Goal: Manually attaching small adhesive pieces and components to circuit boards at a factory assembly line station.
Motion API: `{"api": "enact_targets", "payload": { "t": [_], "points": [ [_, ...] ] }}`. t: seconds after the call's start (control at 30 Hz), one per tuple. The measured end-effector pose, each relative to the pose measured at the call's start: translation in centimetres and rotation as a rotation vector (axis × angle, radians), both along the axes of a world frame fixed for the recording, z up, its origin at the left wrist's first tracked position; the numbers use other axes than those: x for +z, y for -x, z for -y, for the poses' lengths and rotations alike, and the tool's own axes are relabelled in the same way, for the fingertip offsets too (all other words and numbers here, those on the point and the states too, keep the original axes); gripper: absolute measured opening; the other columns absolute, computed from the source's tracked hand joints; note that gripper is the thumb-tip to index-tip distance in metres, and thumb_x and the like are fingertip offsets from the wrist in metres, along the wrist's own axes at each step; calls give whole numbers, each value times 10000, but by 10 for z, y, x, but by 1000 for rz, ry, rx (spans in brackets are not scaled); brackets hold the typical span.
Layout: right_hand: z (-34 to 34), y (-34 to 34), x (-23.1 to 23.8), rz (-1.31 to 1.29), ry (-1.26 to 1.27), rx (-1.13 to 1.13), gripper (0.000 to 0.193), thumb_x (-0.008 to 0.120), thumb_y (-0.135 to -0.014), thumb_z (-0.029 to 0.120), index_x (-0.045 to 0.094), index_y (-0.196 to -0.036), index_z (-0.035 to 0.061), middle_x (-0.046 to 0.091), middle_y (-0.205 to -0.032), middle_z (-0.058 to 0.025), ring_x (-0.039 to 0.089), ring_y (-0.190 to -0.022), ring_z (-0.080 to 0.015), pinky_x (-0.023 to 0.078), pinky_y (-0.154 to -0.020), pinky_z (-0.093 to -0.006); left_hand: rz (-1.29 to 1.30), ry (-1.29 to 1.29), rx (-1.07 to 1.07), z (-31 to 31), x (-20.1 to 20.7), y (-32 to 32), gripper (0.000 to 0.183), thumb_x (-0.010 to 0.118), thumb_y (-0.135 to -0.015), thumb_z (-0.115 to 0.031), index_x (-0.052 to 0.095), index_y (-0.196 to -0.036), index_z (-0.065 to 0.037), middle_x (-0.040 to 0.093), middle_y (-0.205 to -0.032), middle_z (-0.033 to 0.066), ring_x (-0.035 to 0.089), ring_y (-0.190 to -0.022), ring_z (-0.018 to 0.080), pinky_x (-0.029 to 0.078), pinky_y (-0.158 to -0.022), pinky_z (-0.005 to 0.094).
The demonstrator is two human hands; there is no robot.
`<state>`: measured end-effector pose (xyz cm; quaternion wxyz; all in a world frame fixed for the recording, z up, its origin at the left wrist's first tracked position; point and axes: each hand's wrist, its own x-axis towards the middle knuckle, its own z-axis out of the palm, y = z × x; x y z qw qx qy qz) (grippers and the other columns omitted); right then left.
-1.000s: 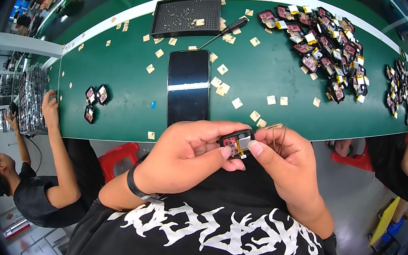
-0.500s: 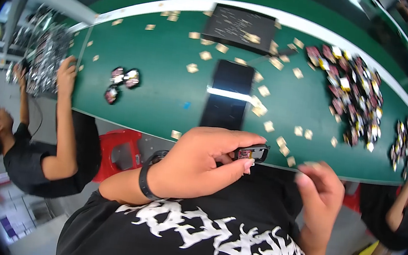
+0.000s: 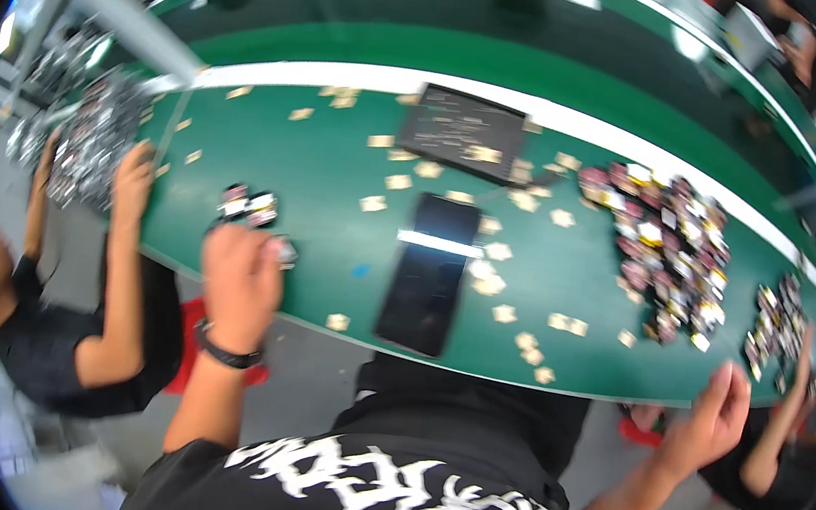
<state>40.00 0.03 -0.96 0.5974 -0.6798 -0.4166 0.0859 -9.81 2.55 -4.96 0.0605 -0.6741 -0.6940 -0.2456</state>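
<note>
My left hand (image 3: pixel 242 281), blurred, is over the left part of the green table with its fingers curled. A small black electronic housing (image 3: pixel 284 252) shows at its thumb side, and the hand appears closed on it. Just beyond lie two similar housings, one (image 3: pixel 234 200) beside the other (image 3: pixel 261 207); the hand covers part of what lies under it. My right hand (image 3: pixel 718 411) hangs at the table's front edge on the right, fingers pressed together. Whatever may be between those fingers is hidden.
A dark flat screen-like panel (image 3: pixel 428 283) lies mid-table, with a black tray (image 3: pixel 457 132) behind it. Small beige pieces (image 3: pixel 499 251) are scattered around. A large heap of housings (image 3: pixel 675 250) covers the right side. A co-worker (image 3: pixel 54 356) sits at left, another person (image 3: pixel 773 453) at right.
My left hand has carried the housing from in front of me to the small group on the left. My right hand has moved outward to the right. The view has shifted, too.
</note>
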Motion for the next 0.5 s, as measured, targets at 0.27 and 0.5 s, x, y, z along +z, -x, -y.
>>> {"api": "enact_targets", "payload": {
  "t": [0.27, 0.5],
  "points": [
    [-43, -23, 44, -252, -467, -97, 106, 671, -969, 89, 634, -1006, -4, 655, -821, -34, 369, -506, -7, 247, -449, -181, -280, -137, 58, -9, -13, 44, 150, 668, -942, -137, 665, -1013, -5, 584, -1066, 166, 546, -962, 354, 421, -836, 447],
    [6, -9, -2, -402, -37, -98, 75, 676, -978, 114, 660, -945, 48, 592, -823, 57, 417, -620, 15, 330, -543, -167, -207, -105, 72, -22, -18, 55, 160, 651, -957, -142, 657, -1042, -6, 598, -1091, 164, 563, -1004, 345, 423, -864, 449]
  ]
}}
